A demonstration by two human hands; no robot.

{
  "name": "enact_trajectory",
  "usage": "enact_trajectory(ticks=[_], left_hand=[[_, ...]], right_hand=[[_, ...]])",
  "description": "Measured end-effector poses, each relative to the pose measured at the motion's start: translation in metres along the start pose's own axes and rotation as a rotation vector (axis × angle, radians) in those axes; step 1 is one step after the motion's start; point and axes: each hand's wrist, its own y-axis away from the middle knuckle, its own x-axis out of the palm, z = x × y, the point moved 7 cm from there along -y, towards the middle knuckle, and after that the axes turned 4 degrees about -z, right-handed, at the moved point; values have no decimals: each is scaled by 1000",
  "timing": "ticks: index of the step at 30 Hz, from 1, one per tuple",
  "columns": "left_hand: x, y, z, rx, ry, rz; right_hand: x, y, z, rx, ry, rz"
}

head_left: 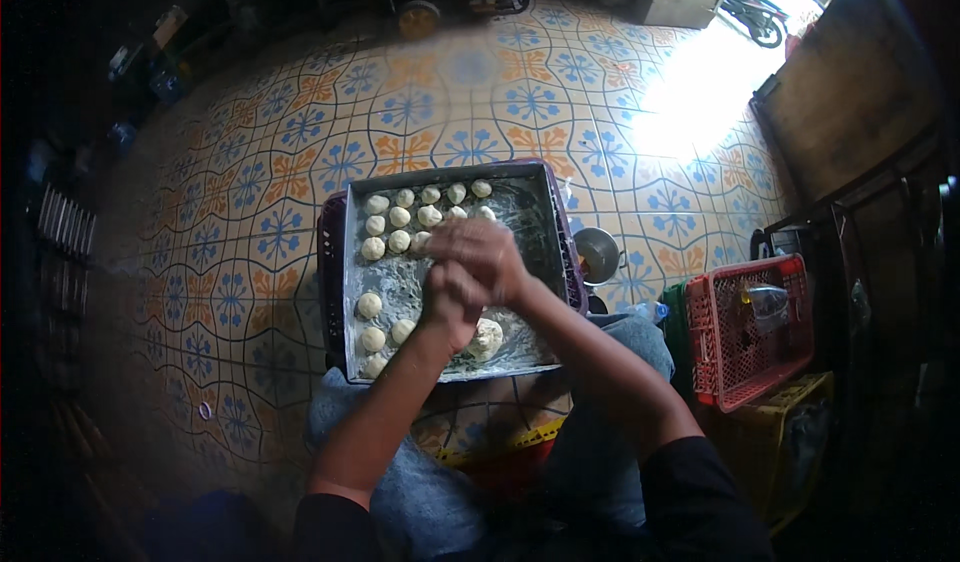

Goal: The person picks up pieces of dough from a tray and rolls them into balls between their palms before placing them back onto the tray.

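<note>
Dough balls [399, 241] sat in rows at the far side of the tray [352, 262], with a smaller group at its near left corner. Above the tray's middle, the right hand [478, 245] lay over the left hand [456, 294], the two brought close together. Blur hid the fingers, so it was impossible to tell how tight either grip was or whether a piece of dough was between them. The step looked like rounding a piece between the palms; done well, it called for light, even pressure and small circles, lest the ball flatten or crack. A larger dough lump [486, 340] lay near the tray's front edge, probably worth matching in even portions. Pale powder [405, 280] dusted the tray floor, likely enough to limit sticking, and gaps between balls seemed wise.
</note>
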Motion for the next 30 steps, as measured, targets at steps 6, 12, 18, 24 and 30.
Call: enact_trajectory(ticks=[6, 12, 18, 24, 30], left_hand=[[20, -1, -39, 661, -1063, -115], [98, 28, -65, 1258, -1432, 136], [122, 32, -41, 1211, -1262, 348], [72, 10, -68, 852, -1106, -77], [93, 16, -83, 1173, -1416, 79]], right_hand=[[24, 25, 2, 758, -577, -469], [45, 65, -52, 1269, -1353, -476], [44, 60, -46, 417, -1518, -465], [81, 62, -51, 1237, -1347, -458], [77, 54, -43, 1036, -1511, -448]])
